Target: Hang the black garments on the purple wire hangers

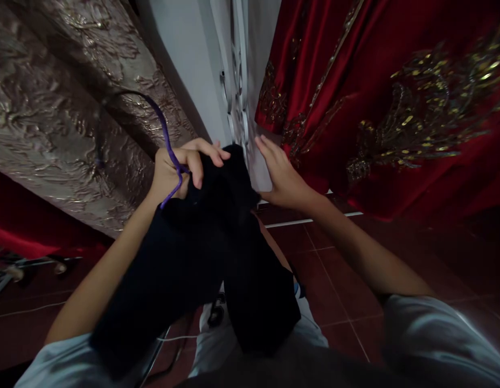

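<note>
A black two-legged garment, seemingly shorts [185,253], hangs in front of me with its legs spread downward. At its upper left edge, my left hand [179,164] is closed on the dark fabric, with the fingers bent over it. A thin purple curved strip, perhaps a hanger [166,134], crosses over my left hand and arches up to the left; its far end is dark and blurred. My right hand [280,178] is open beside the garment's upper right edge, fingers stretched upward. Its thumb is close to the fabric, but I cannot tell whether it touches.
A beige embossed curtain [72,108] hangs on the left. To the right hangs red satin fabric [326,64] with gold sequin embroidery. A white metal frame [236,70] stands between them. Below are dark red floor tiles [334,285], and a wheeled metal base [19,269] sits at the left.
</note>
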### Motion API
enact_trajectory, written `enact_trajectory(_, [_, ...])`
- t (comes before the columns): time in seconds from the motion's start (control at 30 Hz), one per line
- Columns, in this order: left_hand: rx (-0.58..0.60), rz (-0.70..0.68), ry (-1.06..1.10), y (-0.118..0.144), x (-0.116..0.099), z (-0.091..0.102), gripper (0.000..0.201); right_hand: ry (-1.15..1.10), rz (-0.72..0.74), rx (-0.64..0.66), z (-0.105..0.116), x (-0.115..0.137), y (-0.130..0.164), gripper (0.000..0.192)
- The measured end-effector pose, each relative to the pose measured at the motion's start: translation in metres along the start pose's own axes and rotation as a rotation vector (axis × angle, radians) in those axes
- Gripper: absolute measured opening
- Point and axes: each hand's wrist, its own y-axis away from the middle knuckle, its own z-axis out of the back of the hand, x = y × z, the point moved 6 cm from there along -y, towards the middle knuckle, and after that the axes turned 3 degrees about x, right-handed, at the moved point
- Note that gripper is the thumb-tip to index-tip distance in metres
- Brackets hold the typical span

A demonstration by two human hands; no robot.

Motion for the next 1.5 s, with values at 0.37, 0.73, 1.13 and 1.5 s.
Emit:
enact_trajectory(0.37, [-0.266,0.543,0.240,0.047,0.057,0.024,0.044,0.193,-0.070,-0.376,0.015,-0.033,0.043,0.083])
enact_trajectory(0.73, [-0.736,0.525,0.194,0.117,0.099,0.008,0.069,0.348,-0.325,-0.314,0.105,-0.021,0.017,0.079])
enact_trajectory(1.13, [-0.941,0.784,0.032,0.178,0.103,-0.045,0.047,0.115,-0.282,-0.639,0.041,0.002,0.077,0.042])
enact_trajectory(1.5, [-1.216,0.645,0.100,0.183,0.089,-0.075,0.037,-0.746,-0.863,-0.440,-0.178,-0.027,0.110,0.030])
